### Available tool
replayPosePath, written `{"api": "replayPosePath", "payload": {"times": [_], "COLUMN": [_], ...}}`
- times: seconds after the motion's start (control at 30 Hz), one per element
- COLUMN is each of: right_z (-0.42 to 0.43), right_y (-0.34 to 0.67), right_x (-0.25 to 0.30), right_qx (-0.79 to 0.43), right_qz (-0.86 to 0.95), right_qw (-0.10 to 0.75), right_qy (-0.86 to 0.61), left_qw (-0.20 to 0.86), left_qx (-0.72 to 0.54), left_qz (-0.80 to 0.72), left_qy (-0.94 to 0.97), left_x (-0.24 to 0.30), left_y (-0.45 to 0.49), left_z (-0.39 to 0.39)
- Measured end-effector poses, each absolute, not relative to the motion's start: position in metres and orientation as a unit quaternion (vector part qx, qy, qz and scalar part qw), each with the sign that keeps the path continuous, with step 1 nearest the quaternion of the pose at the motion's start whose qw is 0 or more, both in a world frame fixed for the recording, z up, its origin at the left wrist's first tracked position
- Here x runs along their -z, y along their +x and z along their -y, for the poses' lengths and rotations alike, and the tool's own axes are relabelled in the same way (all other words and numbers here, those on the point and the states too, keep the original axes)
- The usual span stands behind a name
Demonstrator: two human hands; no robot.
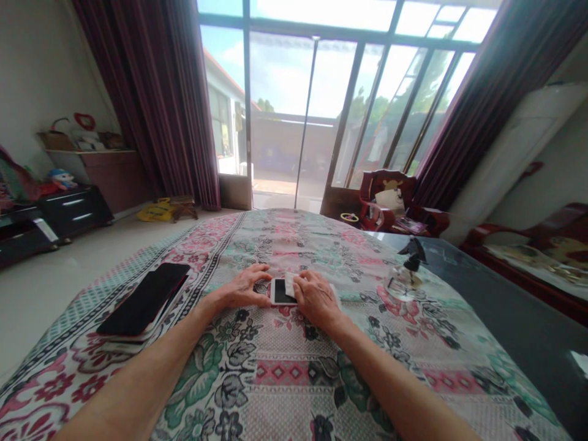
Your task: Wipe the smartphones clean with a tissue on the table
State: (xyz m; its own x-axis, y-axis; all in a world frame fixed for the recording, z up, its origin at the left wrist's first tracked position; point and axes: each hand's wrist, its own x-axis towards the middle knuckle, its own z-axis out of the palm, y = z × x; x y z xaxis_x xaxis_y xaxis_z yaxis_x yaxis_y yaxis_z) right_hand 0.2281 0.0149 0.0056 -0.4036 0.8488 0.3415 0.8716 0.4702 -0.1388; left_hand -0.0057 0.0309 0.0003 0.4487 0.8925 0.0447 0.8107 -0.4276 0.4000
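A white-framed smartphone [281,293] with a dark screen lies flat on the patterned tablecloth [285,343], sideways between my hands. My left hand [248,288] rests at its left end, thumb and fingers spread apart around the edge. Over the right part of the screen, my right hand [316,297] presses a folded white tissue [290,284] down with bent fingers. The right end of the phone is hidden under that hand. To the left lies a stack of flat devices, a black tablet-like one [147,299] on top.
A clear spray bottle [405,278] with a black trigger head stands on the cloth to the right. Beyond it is a dark tabletop [487,294]. A red wooden chair [390,202] stands by the glass doors, and a black cabinet [76,211] is at far left.
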Motion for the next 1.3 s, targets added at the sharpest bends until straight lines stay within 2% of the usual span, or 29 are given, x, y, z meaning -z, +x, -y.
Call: {"api": "replayPosePath", "payload": {"times": [0.5, 1.07, 1.3], "right_z": [-0.005, -0.011, -0.007], "right_y": [0.209, 0.216, 0.221], "right_x": [-0.007, -0.007, -0.008], "right_qx": [0.018, 0.021, 0.026], "right_qz": [0.906, 0.868, 0.895], "right_qw": [0.172, 0.17, 0.174], "right_qy": [-0.388, -0.467, -0.409], "left_qw": [0.131, 0.113, 0.116], "left_qx": [-0.118, -0.122, -0.119], "left_qz": [-0.509, -0.52, -0.522], "left_qy": [0.843, 0.838, 0.837], "left_x": [0.002, 0.007, 0.011], "left_y": [-0.006, 0.0, -0.002], "left_z": [-0.03, -0.031, -0.033]}}
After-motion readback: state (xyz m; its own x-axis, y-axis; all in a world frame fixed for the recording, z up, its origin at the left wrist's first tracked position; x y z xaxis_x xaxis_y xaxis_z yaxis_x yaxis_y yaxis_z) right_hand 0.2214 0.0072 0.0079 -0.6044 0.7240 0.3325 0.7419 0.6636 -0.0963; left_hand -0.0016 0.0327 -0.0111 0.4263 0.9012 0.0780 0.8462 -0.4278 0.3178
